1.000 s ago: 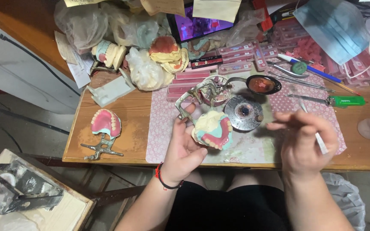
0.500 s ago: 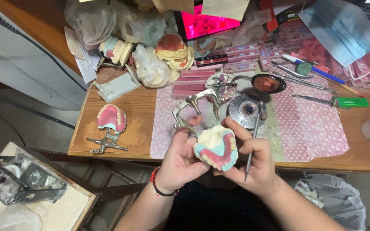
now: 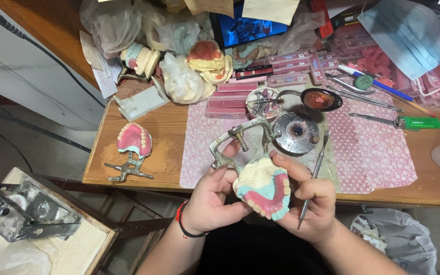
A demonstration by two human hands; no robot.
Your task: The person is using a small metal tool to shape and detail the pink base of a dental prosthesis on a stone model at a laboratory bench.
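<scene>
Both hands hold a denture model (image 3: 263,191) near the table's (image 3: 148,137) near edge, its pink wax arch and pale teeth facing up, the arch opening toward the far right. The left hand (image 3: 212,196) has its grip closed around the plaster base and metal articulator (image 3: 238,137). The right hand (image 3: 314,203) steadies the model and pinches a slim metal tool (image 3: 312,178), standing nearly upright.

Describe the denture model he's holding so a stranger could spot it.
Start at the wooden table and look to its near edge, where both hands meet. Between the left hand and right hand sits a denture model: pink gums, teal rim, cream plaster base, on a metal hinge frame.
</scene>
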